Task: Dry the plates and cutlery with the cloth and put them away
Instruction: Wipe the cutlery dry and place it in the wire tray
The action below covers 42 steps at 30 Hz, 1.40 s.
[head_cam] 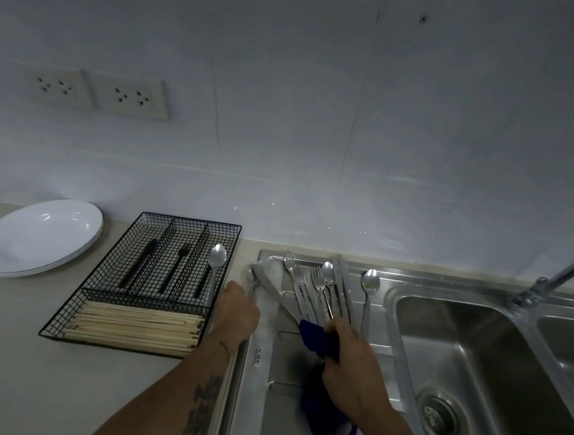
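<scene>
the right hand (353,363) grips a dark blue cloth (319,340), fingers curled round a bunch of it; the rest of the cloth hangs below the wrist over the steel drainboard (265,387). the bunched end of the cloth touches the handle ends of a heap of cutlery (314,288), forks, knives and a spoon lying fanned on the drainboard with their heads toward the wall. one more spoon (370,292) lies just beside the heap, on its right, near the edge of the sink basin (474,352).

the left hand (237,309) rests at the left rim of the drainboard, fingers curled downward; whether it pinches the spoon-like piece at its fingertips cannot be told.

on the desk (10,350) left of the sink stands a black wire tray (143,281). its upper compartments hold a black knife, a black fork and a silver spoon (215,266); its lower compartment holds pale chopsticks (136,325). left of the tray, a stack of white plates (36,237) sits by the wall.
</scene>
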Each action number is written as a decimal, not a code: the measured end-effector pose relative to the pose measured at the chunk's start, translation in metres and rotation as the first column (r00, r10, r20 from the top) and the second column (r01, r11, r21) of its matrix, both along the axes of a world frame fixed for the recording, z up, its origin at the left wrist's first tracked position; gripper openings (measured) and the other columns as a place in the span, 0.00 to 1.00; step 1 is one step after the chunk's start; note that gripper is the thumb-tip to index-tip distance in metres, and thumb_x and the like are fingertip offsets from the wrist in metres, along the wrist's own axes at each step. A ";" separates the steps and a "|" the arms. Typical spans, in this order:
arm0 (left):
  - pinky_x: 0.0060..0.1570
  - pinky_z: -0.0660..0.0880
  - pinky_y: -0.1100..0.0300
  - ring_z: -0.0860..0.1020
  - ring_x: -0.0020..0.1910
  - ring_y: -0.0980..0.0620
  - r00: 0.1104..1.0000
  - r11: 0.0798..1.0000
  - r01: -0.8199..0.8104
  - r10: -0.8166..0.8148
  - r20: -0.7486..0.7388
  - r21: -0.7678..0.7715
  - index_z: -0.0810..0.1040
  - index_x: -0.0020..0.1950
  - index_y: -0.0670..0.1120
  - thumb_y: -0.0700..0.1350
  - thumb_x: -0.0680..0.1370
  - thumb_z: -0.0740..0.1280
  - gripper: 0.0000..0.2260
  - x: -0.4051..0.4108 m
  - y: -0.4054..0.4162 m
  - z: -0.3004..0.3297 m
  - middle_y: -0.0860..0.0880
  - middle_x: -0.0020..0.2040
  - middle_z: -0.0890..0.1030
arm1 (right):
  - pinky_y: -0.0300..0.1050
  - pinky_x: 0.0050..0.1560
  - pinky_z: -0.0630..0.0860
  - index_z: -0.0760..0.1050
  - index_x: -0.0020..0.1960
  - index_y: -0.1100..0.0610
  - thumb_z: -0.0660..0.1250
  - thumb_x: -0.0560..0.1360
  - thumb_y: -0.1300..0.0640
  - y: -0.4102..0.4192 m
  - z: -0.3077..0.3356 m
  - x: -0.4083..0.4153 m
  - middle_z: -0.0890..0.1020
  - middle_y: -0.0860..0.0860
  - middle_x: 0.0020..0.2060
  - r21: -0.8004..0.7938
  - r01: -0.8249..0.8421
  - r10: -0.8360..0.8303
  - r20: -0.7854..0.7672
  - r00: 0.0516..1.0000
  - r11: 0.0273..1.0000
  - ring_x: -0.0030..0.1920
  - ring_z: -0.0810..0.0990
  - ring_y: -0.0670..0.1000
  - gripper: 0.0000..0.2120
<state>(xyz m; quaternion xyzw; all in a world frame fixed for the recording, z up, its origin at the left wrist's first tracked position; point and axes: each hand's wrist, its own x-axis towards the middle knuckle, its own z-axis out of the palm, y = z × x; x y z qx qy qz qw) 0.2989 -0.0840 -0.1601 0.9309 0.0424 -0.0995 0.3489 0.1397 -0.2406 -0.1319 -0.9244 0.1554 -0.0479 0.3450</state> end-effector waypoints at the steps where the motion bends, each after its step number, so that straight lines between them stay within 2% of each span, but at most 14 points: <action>1: 0.43 0.75 0.56 0.79 0.55 0.40 1.000 1.000 -0.001 0.001 0.004 0.005 0.71 0.60 0.36 0.41 0.76 0.68 0.15 -0.004 0.002 0.002 0.38 0.58 0.77 | 0.45 0.42 0.76 0.67 0.51 0.46 0.62 0.64 0.66 0.002 0.001 -0.005 0.75 0.46 0.48 0.002 0.000 0.000 -0.004 1.000 1.000 0.45 0.73 0.46 0.21; 9: 0.35 0.73 0.57 0.80 0.50 0.41 0.997 0.995 -0.067 0.064 -0.043 -0.079 0.74 0.58 0.36 0.36 0.74 0.66 0.13 -0.018 0.010 0.011 0.38 0.55 0.79 | 0.41 0.40 0.74 0.66 0.48 0.44 0.63 0.62 0.67 0.014 -0.006 -0.037 0.76 0.45 0.45 -0.018 -0.024 0.024 -0.048 0.999 1.000 0.43 0.74 0.45 0.22; 14: 0.43 0.73 0.59 0.79 0.54 0.41 0.995 0.978 -0.100 0.095 -0.038 -0.185 0.75 0.59 0.37 0.34 0.74 0.66 0.14 -0.016 0.008 0.013 0.39 0.57 0.79 | 0.37 0.38 0.71 0.67 0.48 0.44 0.63 0.63 0.67 0.012 -0.013 -0.038 0.76 0.46 0.45 -0.018 -0.035 0.034 -0.055 0.998 0.999 0.43 0.74 0.45 0.22; 16: 0.40 0.73 0.60 0.78 0.50 0.45 0.995 0.967 -0.104 0.101 -0.024 -0.233 0.77 0.58 0.39 0.34 0.74 0.65 0.13 -0.015 0.008 0.012 0.41 0.56 0.80 | 0.35 0.38 0.69 0.68 0.49 0.44 0.64 0.64 0.67 0.011 -0.012 -0.031 0.77 0.45 0.45 -0.031 -0.028 0.027 -0.023 0.999 0.999 0.43 0.74 0.44 0.22; 19: 0.33 0.70 0.65 0.77 0.45 0.50 0.999 0.975 -0.044 0.048 0.013 -0.220 0.79 0.55 0.42 0.36 0.75 0.64 0.10 -0.013 0.006 0.016 0.47 0.52 0.81 | 0.39 0.42 0.73 0.70 0.53 0.45 0.65 0.65 0.66 0.007 -0.006 -0.015 0.77 0.46 0.49 -0.043 -0.006 0.007 0.026 1.000 0.999 0.46 0.74 0.45 0.22; 23: 0.49 0.79 0.54 0.79 0.48 0.49 0.998 0.972 0.047 -0.037 0.047 -0.228 0.80 0.51 0.46 0.38 0.77 0.63 0.08 -0.012 0.003 0.021 0.47 0.51 0.81 | 0.41 0.50 0.75 0.75 0.60 0.50 0.66 0.66 0.67 0.000 0.009 0.013 0.77 0.47 0.53 -0.112 0.036 -0.021 0.135 0.991 0.993 0.49 0.75 0.47 0.24; 25: 0.52 0.79 0.54 0.80 0.51 0.50 0.993 0.962 0.116 -0.105 0.055 -0.248 0.83 0.53 0.45 0.38 0.77 0.63 0.10 -0.011 0.002 0.023 0.47 0.53 0.83 | 0.41 0.51 0.73 0.76 0.60 0.51 0.67 0.67 0.67 -0.004 0.015 0.026 0.77 0.49 0.53 -0.174 0.065 -0.033 0.180 0.983 0.983 0.50 0.74 0.49 0.24; 28: 0.36 0.74 0.71 0.80 0.44 0.57 0.980 0.941 0.198 -0.196 0.036 -0.274 0.85 0.51 0.49 0.38 0.77 0.64 0.12 -0.013 -0.002 0.034 0.52 0.49 0.84 | 0.46 0.53 0.74 0.77 0.61 0.52 0.67 0.66 0.67 -0.008 0.020 0.040 0.77 0.51 0.53 -0.248 0.086 -0.035 0.204 0.978 0.965 0.51 0.75 0.53 0.24; 29: 0.34 0.72 0.72 0.79 0.43 0.58 0.973 0.933 0.228 -0.227 0.037 -0.279 0.85 0.49 0.49 0.37 0.77 0.64 0.12 -0.014 -0.004 0.039 0.53 0.47 0.83 | 0.49 0.53 0.75 0.77 0.61 0.53 0.68 0.65 0.67 -0.008 0.021 0.042 0.77 0.51 0.54 -0.279 0.083 -0.024 0.207 0.978 0.957 0.51 0.75 0.54 0.25; 32: 0.42 0.75 0.65 0.80 0.45 0.55 0.948 0.894 0.311 -0.315 0.042 -0.324 0.85 0.46 0.47 0.38 0.75 0.66 0.09 -0.023 -0.010 0.054 0.52 0.45 0.84 | 0.54 0.50 0.76 0.77 0.61 0.54 0.72 0.62 0.65 -0.006 0.019 0.041 0.77 0.53 0.55 -0.440 0.033 0.060 0.196 0.979 0.897 0.52 0.75 0.57 0.27; 36: 0.34 0.72 0.68 0.80 0.39 0.56 0.933 0.874 0.358 -0.346 0.096 -0.329 0.84 0.41 0.44 0.37 0.74 0.67 0.07 -0.036 -0.007 0.068 0.52 0.38 0.83 | 0.56 0.50 0.76 0.77 0.61 0.55 0.75 0.57 0.63 -0.012 0.020 0.021 0.77 0.54 0.57 -0.587 0.049 0.078 0.189 0.979 0.808 0.54 0.74 0.59 0.31; 38: 0.34 0.73 0.70 0.81 0.40 0.54 0.926 0.874 0.377 -0.358 0.118 -0.308 0.84 0.41 0.43 0.37 0.74 0.67 0.06 -0.043 -0.002 0.070 0.50 0.41 0.84 | 0.57 0.49 0.76 0.78 0.59 0.55 0.77 0.54 0.62 -0.014 0.024 0.010 0.77 0.55 0.56 -0.608 0.103 0.010 0.179 0.984 0.787 0.53 0.75 0.60 0.33; 40: 0.33 0.71 0.73 0.80 0.40 0.57 0.908 0.861 0.418 -0.396 0.133 -0.290 0.83 0.42 0.44 0.38 0.74 0.68 0.06 -0.054 -0.003 0.072 0.51 0.42 0.83 | 0.57 0.48 0.76 0.79 0.57 0.56 0.78 0.53 0.61 -0.006 0.030 0.002 0.76 0.57 0.56 -0.623 0.144 -0.025 0.195 0.980 0.769 0.53 0.75 0.61 0.31; 42: 0.32 0.70 0.74 0.78 0.38 0.58 0.888 0.838 0.459 -0.432 0.155 -0.296 0.82 0.41 0.46 0.39 0.74 0.70 0.03 -0.065 -0.007 0.076 0.53 0.39 0.82 | 0.55 0.49 0.75 0.78 0.56 0.56 0.76 0.54 0.60 0.003 0.036 -0.004 0.75 0.57 0.57 -0.661 0.107 0.025 0.187 0.982 0.742 0.53 0.74 0.60 0.30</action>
